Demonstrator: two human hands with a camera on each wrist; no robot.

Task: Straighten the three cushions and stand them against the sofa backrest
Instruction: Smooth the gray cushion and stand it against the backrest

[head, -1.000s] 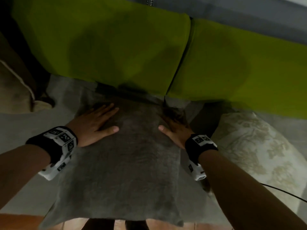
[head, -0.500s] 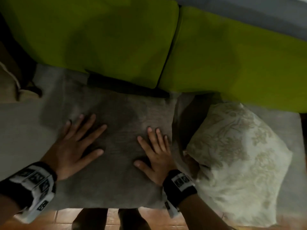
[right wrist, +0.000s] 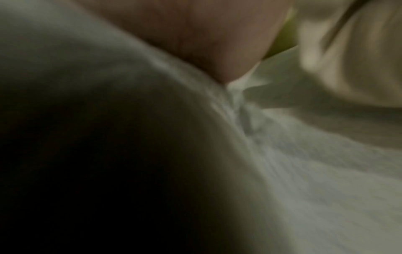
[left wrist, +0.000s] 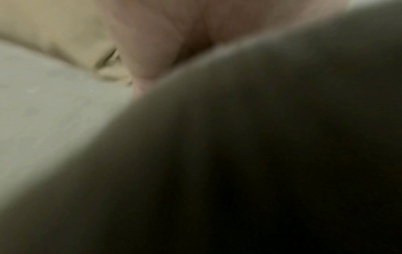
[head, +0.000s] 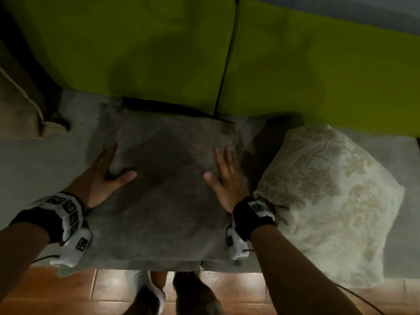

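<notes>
Fingers (head: 223, 160) of the right hand (head: 227, 180) lay straight and flat on the grey cushion (head: 168, 189), grasping nothing; the left hand (head: 100, 178) pressed its left edge, fingers extended, thumb on top. It lay flat on the sofa seat (head: 34, 160) before the green backrest (head: 136, 53), beside a floral cushion (head: 329, 201).

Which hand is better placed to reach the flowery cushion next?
The right hand, probably. It lies flat on the grey cushion's right side, next to the floral cushion. The left hand rests at the grey cushion's far edge.
</notes>
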